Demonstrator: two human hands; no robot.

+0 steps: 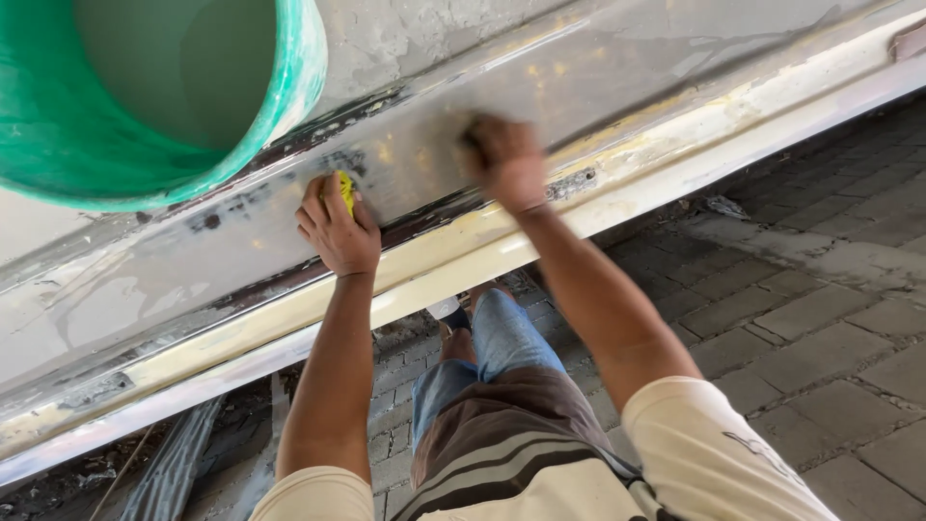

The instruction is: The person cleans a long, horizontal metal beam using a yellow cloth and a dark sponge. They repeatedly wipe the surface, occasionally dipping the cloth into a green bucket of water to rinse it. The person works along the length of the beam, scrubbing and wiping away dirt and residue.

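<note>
My left hand (336,228) presses a small yellow pad (345,191) against a grey, sanded metal panel (241,260) of a vehicle body. My right hand (507,162) is blurred and lies flat on the same panel further right, closed over a dark piece that I cannot make out. A cream-coloured sill strip (656,164) with worn, flaking paint runs diagonally below both hands. Dark bare patches and yellowish filler marks show on the panel around the hands.
A green plastic bucket (280,87) fills the upper left corner, close to the camera. Grey paving bricks (820,318) cover the ground at the right. My bent knee in jeans (502,338) sits under the sill. Debris and a strip lie on the ground at lower left (174,463).
</note>
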